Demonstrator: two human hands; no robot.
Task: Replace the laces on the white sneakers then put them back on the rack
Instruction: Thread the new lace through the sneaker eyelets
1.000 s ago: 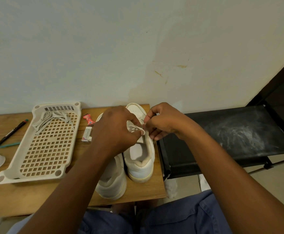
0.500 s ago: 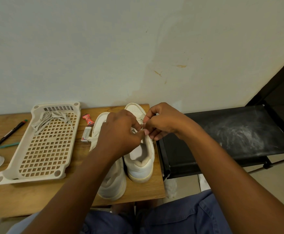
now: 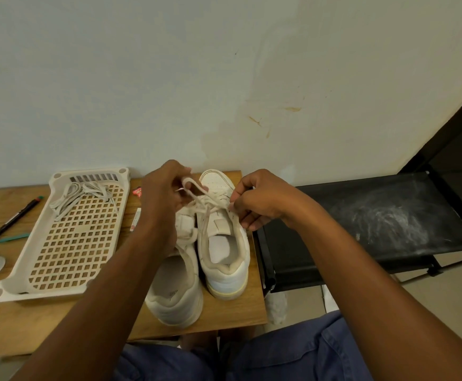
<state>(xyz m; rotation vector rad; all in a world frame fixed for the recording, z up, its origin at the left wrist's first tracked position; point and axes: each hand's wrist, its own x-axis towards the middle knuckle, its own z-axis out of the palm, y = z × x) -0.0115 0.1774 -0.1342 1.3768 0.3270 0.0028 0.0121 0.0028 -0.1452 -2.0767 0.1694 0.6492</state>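
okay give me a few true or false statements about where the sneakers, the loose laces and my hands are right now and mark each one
1. Both white sneakers stand on the wooden table. True.
2. The left hand rests flat on the table. False: it pinches a lace pulled up from the right-side sneaker.
3. Loose laces lie in the perforated tray. True.
4. A sneaker sits on the black rack. False: neither does.
5. The right hand holds a pen. False: it pinches the lace at the eyelets.
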